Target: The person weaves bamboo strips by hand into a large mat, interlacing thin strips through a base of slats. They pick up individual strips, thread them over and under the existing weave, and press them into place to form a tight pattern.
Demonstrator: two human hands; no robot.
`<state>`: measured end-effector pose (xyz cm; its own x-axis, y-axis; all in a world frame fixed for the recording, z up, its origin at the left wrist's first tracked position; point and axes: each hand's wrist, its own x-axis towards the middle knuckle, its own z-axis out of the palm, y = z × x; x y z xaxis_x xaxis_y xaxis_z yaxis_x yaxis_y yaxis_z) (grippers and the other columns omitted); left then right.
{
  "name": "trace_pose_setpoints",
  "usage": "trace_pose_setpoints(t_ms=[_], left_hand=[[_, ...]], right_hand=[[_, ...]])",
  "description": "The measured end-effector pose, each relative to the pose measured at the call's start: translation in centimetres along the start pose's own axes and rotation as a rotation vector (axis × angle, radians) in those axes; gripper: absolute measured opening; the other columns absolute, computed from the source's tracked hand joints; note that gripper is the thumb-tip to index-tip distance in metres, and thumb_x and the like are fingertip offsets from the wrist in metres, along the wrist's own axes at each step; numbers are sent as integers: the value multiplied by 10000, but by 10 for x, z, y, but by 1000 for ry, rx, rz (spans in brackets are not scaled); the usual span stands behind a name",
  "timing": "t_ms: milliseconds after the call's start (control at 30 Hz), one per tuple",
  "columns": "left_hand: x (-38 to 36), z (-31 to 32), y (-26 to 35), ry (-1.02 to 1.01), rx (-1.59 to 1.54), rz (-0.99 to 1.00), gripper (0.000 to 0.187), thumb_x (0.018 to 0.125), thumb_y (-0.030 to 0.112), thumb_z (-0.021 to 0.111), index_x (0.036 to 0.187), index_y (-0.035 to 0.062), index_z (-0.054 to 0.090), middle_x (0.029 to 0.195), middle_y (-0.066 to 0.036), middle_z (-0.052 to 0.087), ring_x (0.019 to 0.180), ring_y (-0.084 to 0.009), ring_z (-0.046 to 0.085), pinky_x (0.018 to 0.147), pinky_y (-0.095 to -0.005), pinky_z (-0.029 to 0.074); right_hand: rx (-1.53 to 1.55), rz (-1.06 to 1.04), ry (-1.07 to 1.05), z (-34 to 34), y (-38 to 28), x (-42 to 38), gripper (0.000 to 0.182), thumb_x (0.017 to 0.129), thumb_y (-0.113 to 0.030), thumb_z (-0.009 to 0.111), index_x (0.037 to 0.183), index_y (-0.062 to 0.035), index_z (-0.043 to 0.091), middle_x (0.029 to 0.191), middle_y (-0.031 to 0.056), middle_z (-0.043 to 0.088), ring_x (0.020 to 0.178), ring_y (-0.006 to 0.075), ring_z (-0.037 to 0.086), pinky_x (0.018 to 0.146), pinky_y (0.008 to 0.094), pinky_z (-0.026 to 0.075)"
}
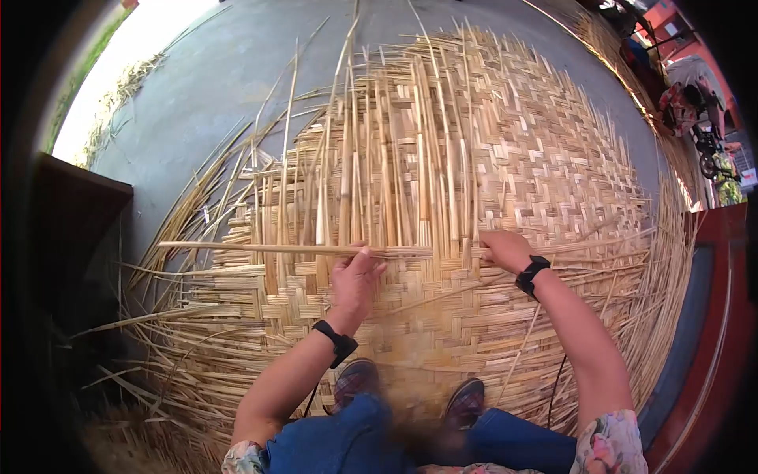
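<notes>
A large woven mat of split straw-coloured strips [537,158] spreads over the floor under both hands. One long strip [260,248] lies crosswise over it, its free end pointing left. My left hand [357,278] pinches this strip near the middle of the mat, thumb and fingers pressed together. My right hand [503,253] is to the right, fingers curled down at the weave beside the upright strips; its fingertips are partly hidden and what they hold is too small to name. Several long loose strips [384,158] run away from me between and beyond the hands.
Loose strip ends [205,189] fan out at the mat's left edge, more at the right. My shoes [464,399] stand on the mat. A dark block [83,197] is at left, a red ledge [722,316] at right. A person [685,99] is at the upper right.
</notes>
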<state>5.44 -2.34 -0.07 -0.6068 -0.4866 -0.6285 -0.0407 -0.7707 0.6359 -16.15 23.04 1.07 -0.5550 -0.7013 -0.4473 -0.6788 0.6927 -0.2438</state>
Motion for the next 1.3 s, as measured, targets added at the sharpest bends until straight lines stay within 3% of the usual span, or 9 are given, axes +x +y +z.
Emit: trace_pose_setpoints(t_ms=[367,500,633,667,733,833,967,1100,1300], left_hand=[[26,-37,-1,36,-227,-121,343,1059,314,478,1120,-22,511,1044,-216,640,922,-299,698,754,-405,649],[31,-45,-8,-11,-206,-108,301,1043,275,534,1118,-13,486,1070,-213,626,962,-296,690,723,-397,655],[31,-50,-8,-119,-141,-59,265,1025,190,554,1150,-28,469,1089,-219,624,1004,-326,691,796,-436,642],[21,-44,-1,-97,-120,-27,261,1012,160,563,1170,-30,477,1082,-196,638,1004,-321,697,809,-433,635],[7,-42,0,-11,-47,91,211,991,115,564,1141,-31,531,1095,-182,661,1012,-305,702,773,-396,636],[2,-40,16,-101,75,114,156,978,79,550,1082,-22,604,1065,-145,679,981,-266,709,732,-368,632],[36,-19,70,-449,552,24,296,969,69,484,1181,-37,662,1027,-110,699,852,-199,702,639,-305,596],[79,2,68,-341,1275,-112,331,943,134,561,1187,-74,640,946,-143,692,824,-197,675,652,-322,548],[76,63,64,-259,1246,-32,590,989,526,561,1106,-49,622,908,-104,618,870,-197,589,781,-346,490]], right_hand=[[244,130,-100,-19,24,-4,222,790,-105,786,921,-34,622,805,152,679,775,327,665,689,408,506],[270,249,-217,-15,64,-3,153,849,35,697,836,-7,551,684,117,619,590,162,666,514,336,527],[-666,191,-57,-26,14,-16,71,831,-105,653,861,-133,712,977,101,710,955,325,649,815,436,468],[-694,34,218,-27,0,-19,113,799,-140,731,911,-137,714,964,86,677,978,330,622,816,439,456],[-288,-33,252,-39,-60,-10,310,834,-165,737,1125,-101,653,1047,99,654,979,330,623,829,430,500],[624,-218,156,1,-110,19,313,870,-163,730,1146,-50,633,1071,113,652,1031,276,633,872,405,512],[644,-192,36,30,-105,45,211,896,-141,704,1083,-54,658,1005,93,612,944,238,615,849,380,503],[617,-238,-11,25,-99,41,139,902,-142,702,1009,-63,663,965,81,574,894,248,596,822,358,495],[628,-251,297,32,-95,22,82,904,-98,697,960,-72,643,908,67,548,810,231,590,710,338,491]])
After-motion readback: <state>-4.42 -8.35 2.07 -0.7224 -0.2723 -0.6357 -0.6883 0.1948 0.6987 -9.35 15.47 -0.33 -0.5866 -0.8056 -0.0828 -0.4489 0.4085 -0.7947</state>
